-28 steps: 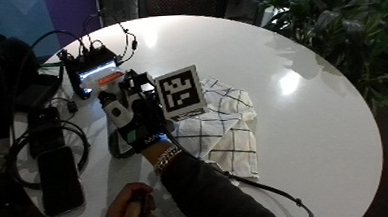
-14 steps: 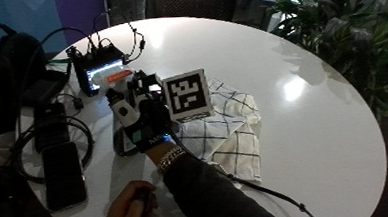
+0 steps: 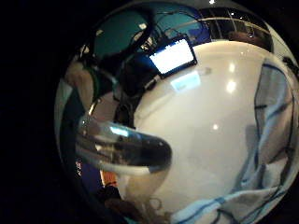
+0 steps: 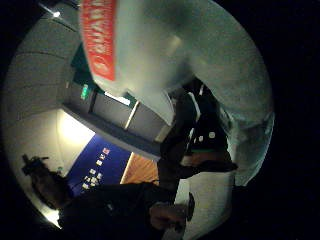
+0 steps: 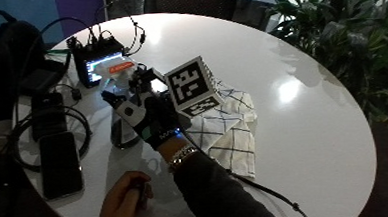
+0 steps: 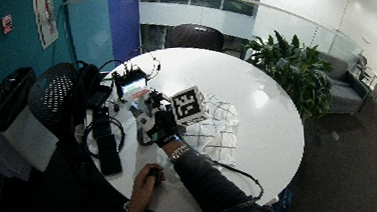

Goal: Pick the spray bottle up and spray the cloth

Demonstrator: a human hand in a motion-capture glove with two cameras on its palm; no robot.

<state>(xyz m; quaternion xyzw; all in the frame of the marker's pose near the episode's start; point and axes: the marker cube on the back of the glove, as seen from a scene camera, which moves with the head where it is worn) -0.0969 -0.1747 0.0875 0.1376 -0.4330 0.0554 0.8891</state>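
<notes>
My gloved right hand point(image 5: 151, 118) grips the spray bottle point(image 5: 120, 68), a pale bottle with an orange-red label, and holds it above the left part of the round white table point(image 5: 309, 152). In the thumb side palm view the bottle point(image 4: 165, 50) fills the picture next to the palm. The cloth point(image 5: 234, 121), white with a dark check, lies crumpled on the table just right of the hand. The little finger side palm view shows the cloth point(image 3: 275, 140) on the glossy tabletop. The nozzle is hidden.
A small lit monitor point(image 5: 98, 63) with cables stands behind the bottle. A black phone point(image 5: 59, 163) and coiled cables point(image 5: 48, 128) lie to the left. The bare left hand point(image 5: 126, 202) rests near the front edge on a small dark thing. Plants point(image 5: 336, 31) stand beyond the right edge.
My hand has carried the bottle a little higher and toward the monitor. The outside camera has shifted slightly. The cloth has stayed where it was.
</notes>
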